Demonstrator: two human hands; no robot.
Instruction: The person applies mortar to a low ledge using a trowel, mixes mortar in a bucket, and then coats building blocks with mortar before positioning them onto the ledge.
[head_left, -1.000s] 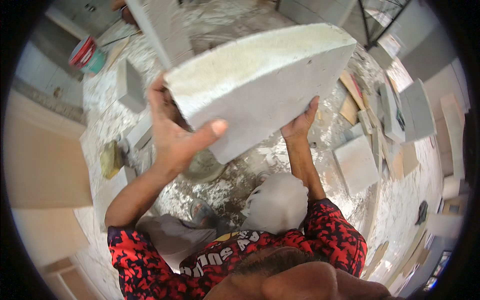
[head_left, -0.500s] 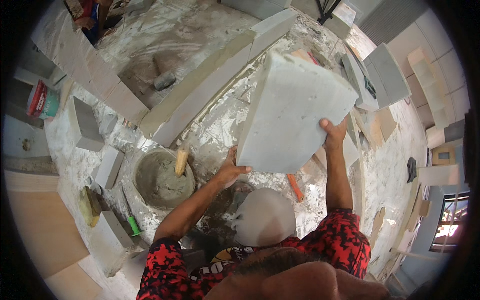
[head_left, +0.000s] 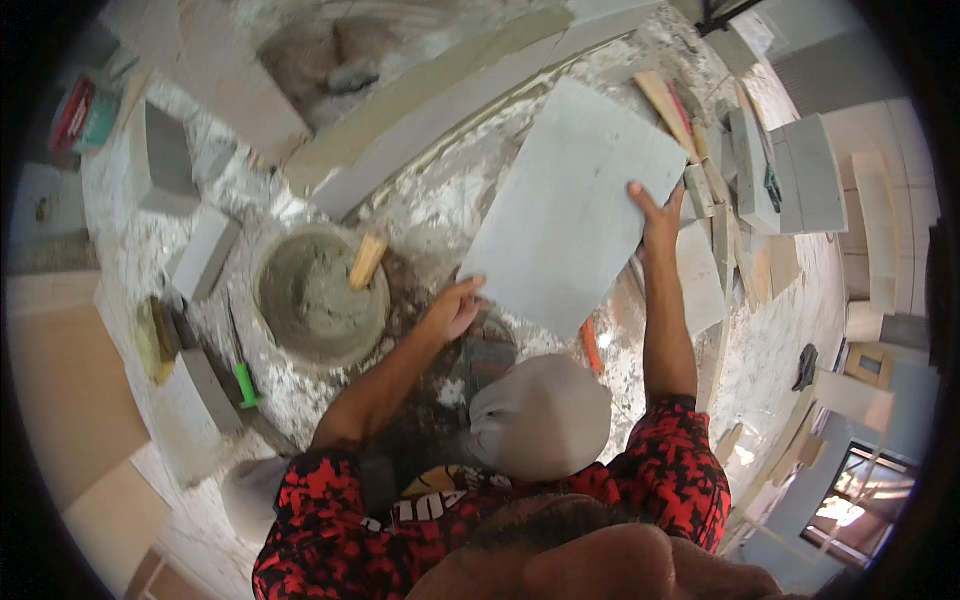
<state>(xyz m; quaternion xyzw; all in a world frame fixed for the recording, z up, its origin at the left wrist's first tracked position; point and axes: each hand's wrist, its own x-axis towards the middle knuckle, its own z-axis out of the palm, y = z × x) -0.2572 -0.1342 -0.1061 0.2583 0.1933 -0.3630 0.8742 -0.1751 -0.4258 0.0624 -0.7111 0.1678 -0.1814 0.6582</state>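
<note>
A large light-grey block (head_left: pixel 570 210) is held up in front of me between both hands, its broad flat face turned up toward me. My left hand (head_left: pixel 455 308) grips its lower left corner, thumb on the face and fingers underneath. At the block's right edge, my right hand (head_left: pixel 660 215) is closed with the thumb lying on the face; the fingers are partly hidden behind it. Beyond the block runs a low wall of similar blocks (head_left: pixel 400 150), with grey-brown mortar along its top. A round tub (head_left: pixel 262 305) of wet mortar stands to my left, and a tool's wooden handle (head_left: pixel 368 262) sticks out of it.
Block pieces (head_left: pixel 205 255) and a green-handled tool (head_left: pixel 245 385) lie left of the tub. A red-and-green bucket (head_left: pixel 85 118) stands far left. On the right are more blocks (head_left: pixel 810 175) and wood strips (head_left: pixel 665 105). An orange handle (head_left: pixel 590 345) shows below the held block.
The held block has tilted and turned, so less of its thick left side shows. Both hands keep hold of it. My view has shifted, and the person at the upper left is out of sight.
</note>
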